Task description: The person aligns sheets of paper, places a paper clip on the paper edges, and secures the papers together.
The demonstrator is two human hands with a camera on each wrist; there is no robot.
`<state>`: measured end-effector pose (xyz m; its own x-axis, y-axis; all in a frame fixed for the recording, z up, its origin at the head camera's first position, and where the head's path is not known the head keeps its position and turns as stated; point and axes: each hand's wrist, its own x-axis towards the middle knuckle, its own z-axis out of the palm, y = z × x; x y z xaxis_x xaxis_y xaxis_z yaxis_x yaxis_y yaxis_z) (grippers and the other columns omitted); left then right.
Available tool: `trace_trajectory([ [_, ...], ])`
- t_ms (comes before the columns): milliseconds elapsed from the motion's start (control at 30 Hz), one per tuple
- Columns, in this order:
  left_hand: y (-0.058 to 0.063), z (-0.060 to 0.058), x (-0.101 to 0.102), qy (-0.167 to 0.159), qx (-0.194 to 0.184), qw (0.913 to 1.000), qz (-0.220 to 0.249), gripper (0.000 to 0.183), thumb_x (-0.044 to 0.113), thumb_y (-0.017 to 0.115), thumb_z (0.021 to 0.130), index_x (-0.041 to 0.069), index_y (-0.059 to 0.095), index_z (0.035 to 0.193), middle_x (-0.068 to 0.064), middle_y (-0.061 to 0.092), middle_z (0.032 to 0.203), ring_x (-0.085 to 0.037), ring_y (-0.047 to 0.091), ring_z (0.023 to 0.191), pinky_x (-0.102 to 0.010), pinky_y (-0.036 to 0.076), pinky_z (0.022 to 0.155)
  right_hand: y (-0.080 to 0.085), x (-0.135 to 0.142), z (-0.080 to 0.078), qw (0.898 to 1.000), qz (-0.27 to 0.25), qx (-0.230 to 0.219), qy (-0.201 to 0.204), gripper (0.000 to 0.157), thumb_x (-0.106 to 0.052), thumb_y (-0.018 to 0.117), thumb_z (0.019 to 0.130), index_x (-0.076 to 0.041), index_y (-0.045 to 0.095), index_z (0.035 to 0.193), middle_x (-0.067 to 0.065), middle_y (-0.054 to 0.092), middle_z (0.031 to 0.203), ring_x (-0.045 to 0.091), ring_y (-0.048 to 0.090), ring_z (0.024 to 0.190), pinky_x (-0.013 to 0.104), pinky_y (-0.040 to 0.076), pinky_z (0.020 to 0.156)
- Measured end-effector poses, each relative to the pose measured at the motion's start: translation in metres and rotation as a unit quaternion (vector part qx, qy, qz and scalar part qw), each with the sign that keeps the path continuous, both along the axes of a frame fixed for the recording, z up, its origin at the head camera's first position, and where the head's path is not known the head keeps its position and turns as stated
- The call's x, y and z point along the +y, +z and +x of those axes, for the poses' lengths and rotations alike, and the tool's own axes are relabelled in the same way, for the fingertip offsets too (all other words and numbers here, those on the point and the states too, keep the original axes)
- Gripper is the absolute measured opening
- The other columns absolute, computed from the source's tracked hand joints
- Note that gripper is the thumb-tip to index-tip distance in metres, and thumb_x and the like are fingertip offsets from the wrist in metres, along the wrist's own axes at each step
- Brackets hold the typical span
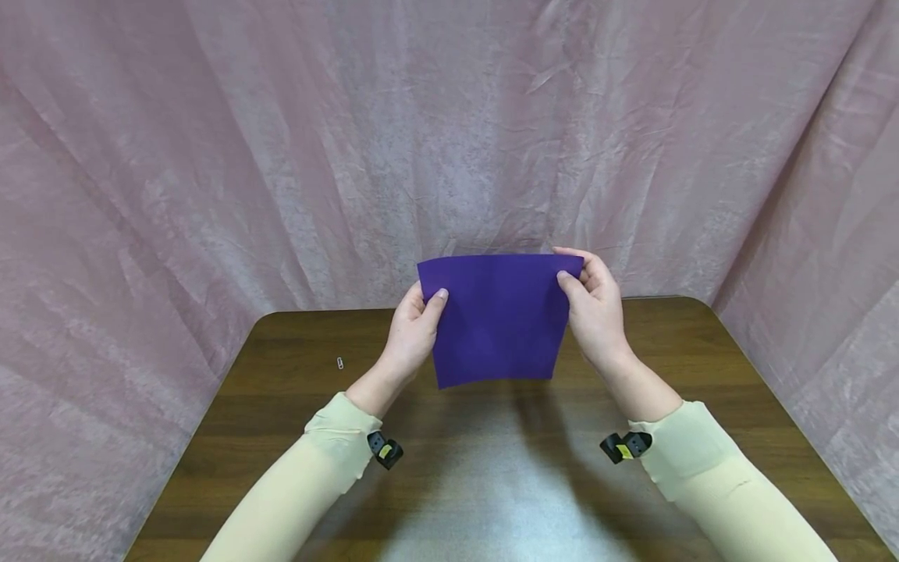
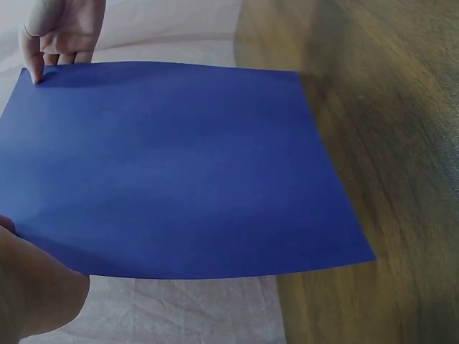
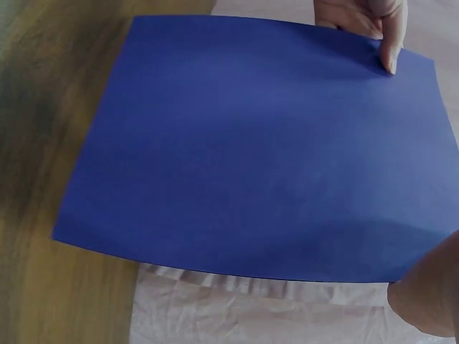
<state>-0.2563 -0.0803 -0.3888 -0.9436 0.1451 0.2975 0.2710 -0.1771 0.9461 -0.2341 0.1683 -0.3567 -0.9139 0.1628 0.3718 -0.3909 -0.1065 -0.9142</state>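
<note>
A purple sheet of paper [image 1: 499,320] is held up above the far part of the wooden table, slightly bowed; it looks blue in both wrist views. On its left edge, near the upper corner, my left hand [image 1: 413,328] pinches it with the thumb [image 1: 440,295] on the near face. My right hand [image 1: 595,308] pinches the upper right corner, thumb in front and fingers behind. The sheet hides part of the fingers of both hands. In the left wrist view the right hand [image 2: 64,32] shows at the far corner.
A small paper clip [image 1: 340,363] lies on the wooden table [image 1: 281,437], left of my left hand. Pink curtains [image 1: 449,140] hang behind the table and along its sides. Dark wrist cameras [image 1: 385,449] sit at both sleeve cuffs.
</note>
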Motion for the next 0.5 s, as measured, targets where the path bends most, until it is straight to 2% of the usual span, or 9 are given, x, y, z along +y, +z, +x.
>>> trace_trajectory([
  [267, -0.008, 0.001, 0.001, -0.009, -0.010, 0.9999, -0.008, 0.023, 0.016, 0.049, 0.109, 0.002, 0.054, 0.127, -0.019, 0.068, 0.110, -0.032, 0.069, 0.094, -0.059, 0.055, 0.088, -0.018, 0.000, -0.003, 1.000, -0.004, -0.009, -0.017, 0.020, 0.002, 0.049, 0.102, -0.003, 0.058, 0.118, 0.004, 0.068, 0.100, 0.017, 0.064, 0.092, 0.030, 0.051, 0.083],
  [500, -0.026, 0.005, 0.002, -0.004, -0.037, 0.9993, -0.008, 0.027, 0.011, 0.049, 0.108, 0.002, 0.050, 0.133, -0.020, 0.066, 0.117, -0.036, 0.067, 0.100, -0.061, 0.053, 0.091, -0.043, -0.001, -0.004, 0.999, 0.012, -0.041, -0.026, 0.031, 0.006, 0.045, 0.098, 0.006, 0.056, 0.127, 0.001, 0.068, 0.105, 0.014, 0.063, 0.097, 0.030, 0.050, 0.088],
])
